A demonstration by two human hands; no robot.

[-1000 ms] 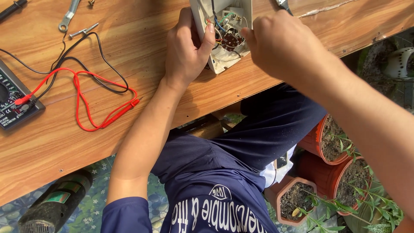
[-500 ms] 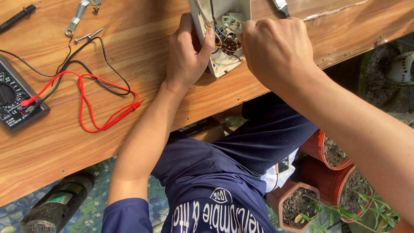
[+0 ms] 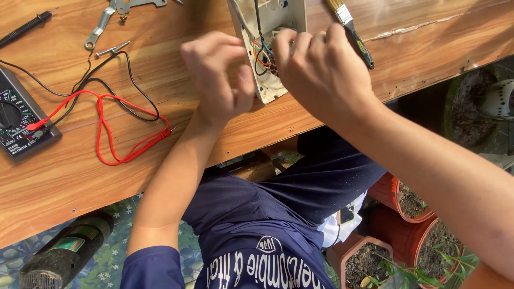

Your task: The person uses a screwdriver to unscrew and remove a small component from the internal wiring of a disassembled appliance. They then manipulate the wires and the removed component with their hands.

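Opened white casing [image 3: 267, 85] lying at upper centre of wooden desk [image 3: 160, 64], coloured wires [image 3: 261, 56] exposed inside, left hand [image 3: 217, 75] curled loosely beside casing, right hand [image 3: 321, 69] fingertips pressed into wiring, multimeter [image 3: 19, 123] at left edge, paintbrush [image 3: 350, 29] at upper right.

Casing [image 3: 270, 32]: on the bench [image 3: 160, 160], far edge, between left hand [image 3: 217, 80] and right hand [image 3: 321, 69].
Brush [image 3: 350, 29]: right of casing.
Meter [image 3: 21, 120]: bench's left end, leads [image 3: 107, 126] trailing right.
Wrench [image 3: 115, 16], screws [image 3: 112, 50]: far left.
Plant pots [image 3: 407, 208]: below bench, right.
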